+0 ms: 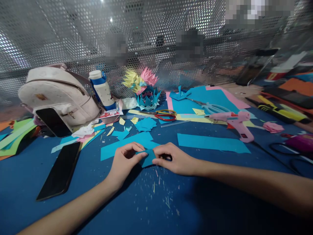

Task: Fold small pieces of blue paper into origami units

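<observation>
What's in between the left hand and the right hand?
In the head view, a small blue piece of paper lies between the left hand and the right hand, held by the fingers of both.

the held paper is blue, the glue gun pink.

No txt legible for sure. Small packet nr the bottle: red print on white, too small/blurred to read. Bottle itself: dark marks low on the body, can't tell if txt or pattern. Backpack: gold badge on front, lettering n/a at this res. Cup, far R: red band w/ pale marks, illegible.
</observation>
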The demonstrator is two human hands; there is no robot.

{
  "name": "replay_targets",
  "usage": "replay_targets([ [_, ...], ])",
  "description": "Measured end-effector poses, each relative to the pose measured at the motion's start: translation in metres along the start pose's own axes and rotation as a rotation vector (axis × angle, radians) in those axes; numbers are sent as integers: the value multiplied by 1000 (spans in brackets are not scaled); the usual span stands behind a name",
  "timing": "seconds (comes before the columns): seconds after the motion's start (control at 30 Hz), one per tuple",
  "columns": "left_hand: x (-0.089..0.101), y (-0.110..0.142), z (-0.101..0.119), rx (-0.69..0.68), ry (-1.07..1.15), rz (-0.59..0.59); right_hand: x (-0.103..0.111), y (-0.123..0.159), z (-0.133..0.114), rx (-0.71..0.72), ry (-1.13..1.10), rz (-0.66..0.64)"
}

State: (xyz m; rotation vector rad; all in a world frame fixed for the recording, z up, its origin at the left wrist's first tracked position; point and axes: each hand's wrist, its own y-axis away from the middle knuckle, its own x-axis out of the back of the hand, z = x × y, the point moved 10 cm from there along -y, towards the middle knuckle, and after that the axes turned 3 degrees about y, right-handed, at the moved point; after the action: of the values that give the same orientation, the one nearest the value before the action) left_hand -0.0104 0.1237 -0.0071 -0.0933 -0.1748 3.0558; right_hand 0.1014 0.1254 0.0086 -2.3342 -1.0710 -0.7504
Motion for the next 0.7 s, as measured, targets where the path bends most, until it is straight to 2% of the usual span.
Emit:
replay_targets([
  [0.27, -1, -2, -1, 28, -37, 12, 2, 0, 1, -29, -76, 15],
  [0.4, -8, -2, -6, 79, 14, -56, 1, 0, 1, -52, -225, -13],
  [0.57, -13, 0, -10, 109, 55, -106, 9, 1, 3, -65, -265, 69],
  [0.7, -16, 1, -12, 137, 94, -125, 16, 1, -2, 3, -241, 141],
])
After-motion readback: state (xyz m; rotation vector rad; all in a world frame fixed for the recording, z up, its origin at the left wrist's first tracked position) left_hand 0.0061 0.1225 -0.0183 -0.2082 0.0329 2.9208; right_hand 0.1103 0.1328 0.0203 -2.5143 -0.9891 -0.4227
